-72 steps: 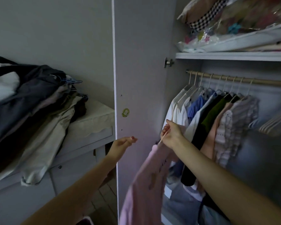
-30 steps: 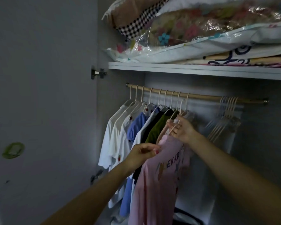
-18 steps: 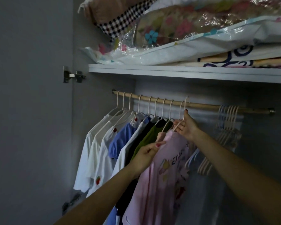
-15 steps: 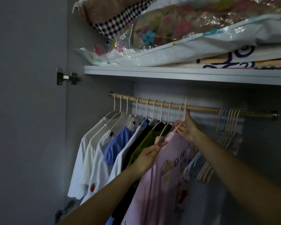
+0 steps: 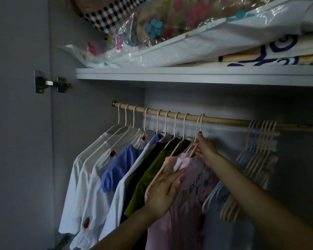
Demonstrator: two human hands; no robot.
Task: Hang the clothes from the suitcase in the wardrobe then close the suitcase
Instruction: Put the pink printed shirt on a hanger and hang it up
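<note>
Your right hand [image 5: 204,150] pinches the hanger [image 5: 197,134] neck just under the rail [image 5: 224,121], its hook over it. Your left hand [image 5: 163,192], fingers spread, rests flat on the pink shirt [image 5: 184,213] hanging straight below

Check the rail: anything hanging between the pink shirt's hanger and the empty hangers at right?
Nothing: the head view shows bare rail between the pink shirt's hanger and the empty hangers.
</note>
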